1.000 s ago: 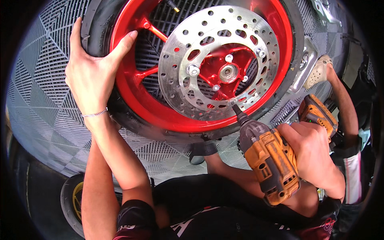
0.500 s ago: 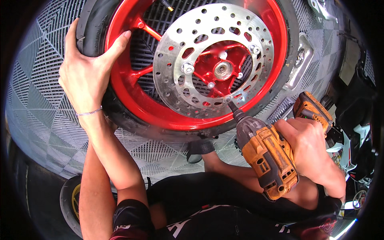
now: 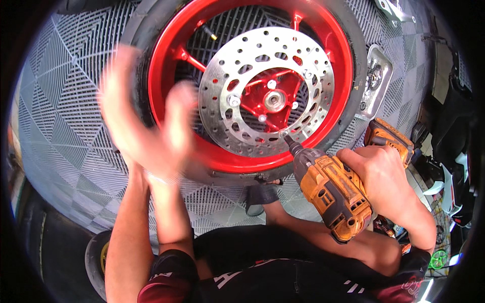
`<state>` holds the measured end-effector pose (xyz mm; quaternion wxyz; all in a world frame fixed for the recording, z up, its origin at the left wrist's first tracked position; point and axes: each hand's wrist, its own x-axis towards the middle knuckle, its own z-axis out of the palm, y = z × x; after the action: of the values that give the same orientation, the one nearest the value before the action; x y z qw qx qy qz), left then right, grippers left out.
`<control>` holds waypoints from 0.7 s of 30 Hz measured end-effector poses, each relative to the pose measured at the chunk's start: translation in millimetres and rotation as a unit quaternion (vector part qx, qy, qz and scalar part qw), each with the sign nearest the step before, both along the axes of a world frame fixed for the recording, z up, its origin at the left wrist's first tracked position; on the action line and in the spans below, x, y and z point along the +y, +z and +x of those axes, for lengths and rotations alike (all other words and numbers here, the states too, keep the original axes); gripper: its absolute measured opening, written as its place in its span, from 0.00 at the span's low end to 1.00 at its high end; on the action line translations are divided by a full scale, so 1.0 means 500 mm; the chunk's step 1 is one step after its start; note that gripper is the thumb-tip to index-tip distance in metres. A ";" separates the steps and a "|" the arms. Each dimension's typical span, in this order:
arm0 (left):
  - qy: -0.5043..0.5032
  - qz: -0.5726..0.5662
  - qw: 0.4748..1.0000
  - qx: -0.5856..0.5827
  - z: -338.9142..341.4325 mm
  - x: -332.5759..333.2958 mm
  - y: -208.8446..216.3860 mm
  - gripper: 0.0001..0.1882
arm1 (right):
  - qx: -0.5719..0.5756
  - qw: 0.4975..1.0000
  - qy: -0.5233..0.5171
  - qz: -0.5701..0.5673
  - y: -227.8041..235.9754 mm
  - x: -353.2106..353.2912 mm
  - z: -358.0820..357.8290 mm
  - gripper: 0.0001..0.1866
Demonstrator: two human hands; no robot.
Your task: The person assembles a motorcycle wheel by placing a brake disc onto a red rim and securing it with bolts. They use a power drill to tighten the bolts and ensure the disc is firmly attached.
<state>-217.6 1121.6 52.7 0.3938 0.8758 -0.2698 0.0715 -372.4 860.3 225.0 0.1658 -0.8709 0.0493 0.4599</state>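
A red motorcycle wheel (image 3: 342, 76) with a black tyre (image 3: 359, 55) lies flat on the floor, a drilled steel brake disc (image 3: 211, 113) on its upper face. Silver bolts (image 3: 234, 101) sit around the disc's inner ring. My right hand (image 3: 376, 174) is wrapped round the handle of an orange and black impact driver (image 3: 336, 194), whose bit reaches a bolt at the disc's near edge. Blurred by motion, my left hand (image 3: 151, 118) is over the wheel's left side, thumb and fingers apart, holding nothing.
Right of the tyre stands a shiny metal tray (image 3: 386, 86) with small parts in it. A silver metal part (image 3: 396, 11) lies at the far right. Grey interlocking tiles (image 3: 70, 101) cover the floor. Another wheel (image 3: 96, 260) is at the lower left; dark and white panels (image 3: 451, 194) lie at right.
My left hand has let go of the tyre and rim and moved right and nearer. The driver's bit is still at the same bolt. The view has shifted slightly.
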 end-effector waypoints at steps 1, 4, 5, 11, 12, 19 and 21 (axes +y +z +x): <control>-0.067 -0.076 0.994 0.041 -0.054 -0.018 0.028 0.55 | -0.004 1.000 0.009 0.029 -0.018 -0.015 0.005 0.09; -0.312 -0.276 0.876 0.243 -0.185 -0.089 0.026 0.60 | 0.009 0.999 -0.027 0.024 -0.001 0.002 0.021 0.11; -0.337 -0.315 0.836 0.297 -0.221 -0.112 0.017 0.63 | -0.001 0.999 -0.027 0.026 0.006 0.009 0.018 0.12; -0.216 -0.413 0.770 0.435 -0.293 -0.154 0.034 0.67 | -0.020 0.996 -0.051 0.068 0.029 -0.001 0.012 0.21; -0.213 -0.400 0.794 0.404 -0.291 -0.162 0.050 0.66 | -0.046 0.990 -0.088 0.099 0.017 -0.019 -0.001 0.21; -0.212 -0.308 0.887 0.271 -0.222 -0.271 0.110 0.60 | -0.099 0.967 -0.219 0.086 -0.014 -0.117 -0.089 0.21; -0.197 -0.325 0.887 0.262 -0.211 -0.306 0.088 0.59 | -0.156 0.968 -0.189 0.047 -0.016 -0.100 -0.113 0.19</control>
<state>-323.1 968.3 96.8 0.7186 0.6145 -0.2855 -0.1563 -428.9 810.1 217.0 0.2955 -0.8983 0.1647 0.2804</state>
